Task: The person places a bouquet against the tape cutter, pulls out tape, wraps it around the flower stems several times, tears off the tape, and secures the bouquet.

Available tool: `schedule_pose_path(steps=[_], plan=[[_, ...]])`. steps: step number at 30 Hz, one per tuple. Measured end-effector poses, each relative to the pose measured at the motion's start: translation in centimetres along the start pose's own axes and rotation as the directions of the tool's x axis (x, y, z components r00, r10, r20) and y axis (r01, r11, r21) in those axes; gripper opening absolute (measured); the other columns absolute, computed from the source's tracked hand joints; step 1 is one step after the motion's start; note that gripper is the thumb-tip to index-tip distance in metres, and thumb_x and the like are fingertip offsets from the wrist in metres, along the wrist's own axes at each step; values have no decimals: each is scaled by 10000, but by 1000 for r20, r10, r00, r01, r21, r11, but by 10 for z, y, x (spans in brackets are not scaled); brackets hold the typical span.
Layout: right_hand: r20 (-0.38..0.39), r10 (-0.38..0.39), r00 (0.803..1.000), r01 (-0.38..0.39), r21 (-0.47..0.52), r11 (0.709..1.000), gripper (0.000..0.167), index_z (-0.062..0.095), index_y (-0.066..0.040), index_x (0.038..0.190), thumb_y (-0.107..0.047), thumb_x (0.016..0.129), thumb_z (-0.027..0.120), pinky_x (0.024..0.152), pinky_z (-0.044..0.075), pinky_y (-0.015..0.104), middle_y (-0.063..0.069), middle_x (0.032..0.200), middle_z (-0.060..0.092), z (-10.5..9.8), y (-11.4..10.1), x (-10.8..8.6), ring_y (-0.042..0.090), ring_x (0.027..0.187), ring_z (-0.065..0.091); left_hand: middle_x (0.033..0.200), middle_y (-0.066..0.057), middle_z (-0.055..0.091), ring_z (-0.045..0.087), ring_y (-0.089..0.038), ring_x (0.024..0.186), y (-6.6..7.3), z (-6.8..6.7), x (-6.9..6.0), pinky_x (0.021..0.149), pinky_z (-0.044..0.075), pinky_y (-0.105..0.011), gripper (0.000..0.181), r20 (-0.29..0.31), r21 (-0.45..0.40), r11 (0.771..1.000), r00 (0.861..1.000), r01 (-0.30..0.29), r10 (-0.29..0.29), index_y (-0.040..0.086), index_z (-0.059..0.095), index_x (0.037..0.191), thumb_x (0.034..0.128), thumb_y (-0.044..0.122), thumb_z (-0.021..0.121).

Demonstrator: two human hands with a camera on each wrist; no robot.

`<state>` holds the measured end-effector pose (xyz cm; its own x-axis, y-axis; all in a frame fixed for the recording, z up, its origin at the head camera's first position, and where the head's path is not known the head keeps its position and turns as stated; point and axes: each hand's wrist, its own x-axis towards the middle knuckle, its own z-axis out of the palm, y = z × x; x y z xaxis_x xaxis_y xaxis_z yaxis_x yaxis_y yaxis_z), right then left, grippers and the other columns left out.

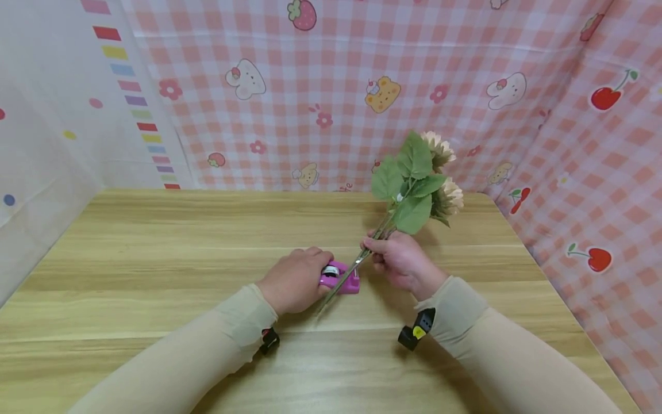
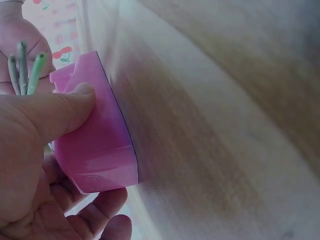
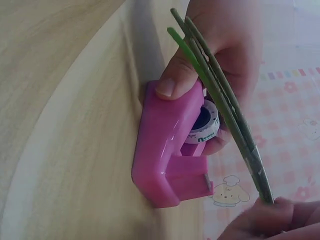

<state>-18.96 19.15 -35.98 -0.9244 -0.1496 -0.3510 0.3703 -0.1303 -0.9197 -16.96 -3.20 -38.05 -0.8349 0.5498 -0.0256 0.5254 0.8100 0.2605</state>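
Observation:
A pink tape dispenser (image 1: 353, 284) with a small roll of tape (image 3: 204, 124) in it sits at the middle of the table. My left hand (image 1: 299, 280) grips it from the left, the thumb pressed along its near side in the left wrist view. In my right hand (image 1: 405, 261) is a bunch of artificial flowers (image 1: 447, 198), pinched by the stems between thumb and fingers. The cream blooms and green leaves (image 1: 414, 213) point up to the far right. Their bare stems (image 3: 225, 105) slant down over the dispenser, toward the left hand. A shiny band shows on the stems near the right fingers.
The wooden table (image 1: 155, 247) reaches to a pink checked cloth (image 1: 310, 69) hung behind it. More cloth stands along the left and right sides. A small black device is strapped at each wrist.

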Motion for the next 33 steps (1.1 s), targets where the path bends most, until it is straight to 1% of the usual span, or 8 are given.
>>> schedule_pose_path(steps=[3, 7, 12, 15, 20, 28, 30, 33], plan=[[26, 39, 999, -39, -15, 999, 103, 521, -71, 1002, -44, 1093, 480, 573, 470, 174, -37, 790, 629, -2, -1, -1, 62, 638, 514, 1371, -83, 665, 648, -321, 1226, 0, 0, 0, 1080, 539, -469, 579, 6, 1, 1000, 1000, 2, -2, 102, 591, 1441, 969, 393, 757], [62, 68, 996, -68, -2, 998, 179, 518, -80, 940, -68, 1105, 449, 643, 540, 206, -14, 811, 642, -5, 0, 0, 82, 659, 573, 1391, -91, 659, 643, -327, 1244, 1, 0, 0, 1095, 533, -470, 587, 8, 3, 1000, 1000, 5, -5, 94, 585, 1451, 976, 399, 748], [95, 75, 993, -78, 29, 997, 225, 539, -94, 915, -69, 1112, 435, 670, 568, 214, -2, 829, 663, -10, 0, 2, 88, 665, 603, 1397, -94, 657, 643, -327, 1254, 1, -1, 0, 1104, 530, -477, 572, 12, 20, 1000, 1000, 2, -3, 92, 581, 1458, 990, 385, 731], [107, 67, 992, -73, 53, 996, 192, 518, -100, 939, -59, 1111, 443, 690, 582, 214, 6, 836, 641, -13, -1, 2, 98, 693, 604, 1409, -96, 652, 637, -329, 1269, 2, -1, 0, 1116, 523, -481, 559, 16, 27, 1000, 1000, 4, -4, 93, 575, 1466, 999, 364, 720], [112, 65, 992, -73, 67, 995, 150, 506, -112, 963, -56, 1100, 477, 722, 581, 213, 4, 840, 616, -17, -2, 2, 105, 735, 597, 1401, -88, 656, 638, -322, 1265, 1, -1, 0, 1113, 523, -472, 529, 12, 19, 1000, 1000, 9, -9, 98, 582, 1456, 1004, 341, 714], [46, 74, 996, -77, 58, 995, 68, 558, -118, 1041, -71, 1084, 534, 568, 419, 177, -49, 795, 633, -16, 2, 3, 54, 629, 459, 1372, -84, 667, 650, -319, 1234, 2, -1, -1, 1089, 539, -469, 534, 7, 14, 1000, 1000, 7, -7, 101, 588, 1451, 1002, 360, 717], [46, 79, 996, -82, 75, 994, 39, 538, -104, 1089, -68, 1089, 521, 562, 450, 165, -38, 831, 648, -15, 1, 3, 42, 627, 472, 1382, -87, 664, 648, -321, 1242, 2, -1, -1, 1096, 536, -471, 543, 9, 12, 1000, 1000, 8, -8, 99, 585, 1456, 1001, 362, 720], [78, 81, 994, -89, 106, 990, 44, 504, -97, 1109, -57, 1098, 488, 638, 549, 179, -4, 892, 667, -15, 0, 2, 45, 656, 549, 1389, -89, 661, 646, -322, 1247, 2, -2, -1, 1102, 532, -470, 543, 12, 12, 1000, 1000, 9, -9, 98, 585, 1456, 998, 357, 723]])
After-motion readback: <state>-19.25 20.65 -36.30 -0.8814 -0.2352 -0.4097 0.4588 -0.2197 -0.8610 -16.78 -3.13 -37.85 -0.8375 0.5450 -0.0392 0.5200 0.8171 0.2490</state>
